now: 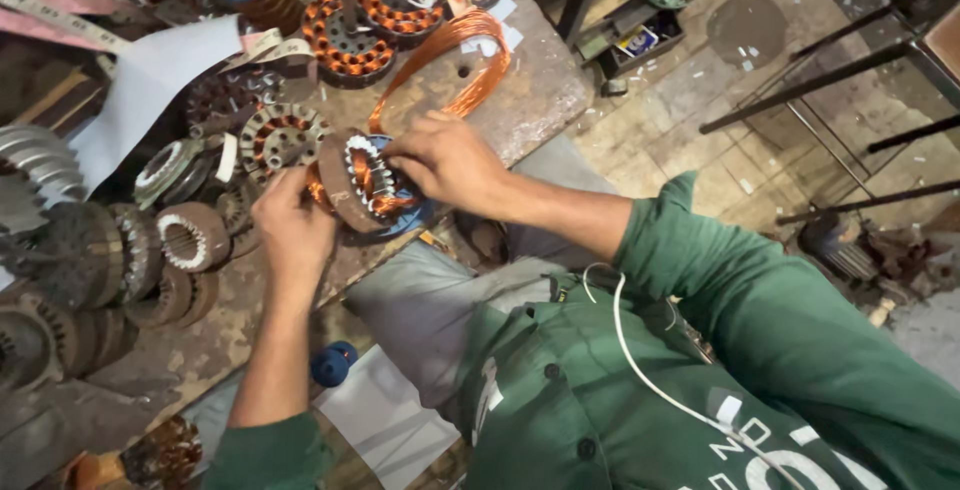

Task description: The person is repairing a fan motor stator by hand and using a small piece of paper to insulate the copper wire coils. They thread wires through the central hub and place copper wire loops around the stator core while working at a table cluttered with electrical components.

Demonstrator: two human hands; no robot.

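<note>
Right, person in a green shirt working at a cluttered, stained wooden desk [540,90]. Left hand [292,228] grips the rim of a round rusty-brown motor stator with white slot liners and copper windings [358,182], holding it tilted up on edge near the desk's front edge. Right hand [450,162] sits on the stator's other side, fingers pinched at the copper wire in the slots. A loose loop of bright copper wire [452,60] arcs up from the stator, just behind the right hand. Under the stator, a blue round part [410,218], partly hidden. More wound stators [372,12] farther back, bare ones [192,236] and grey toothed rotors [40,165] to the left, white paper sheet [150,75] too. Beyond the desk: dusty stone floor [690,140], dark metal rods [820,80], a low shelf [625,30].
</note>
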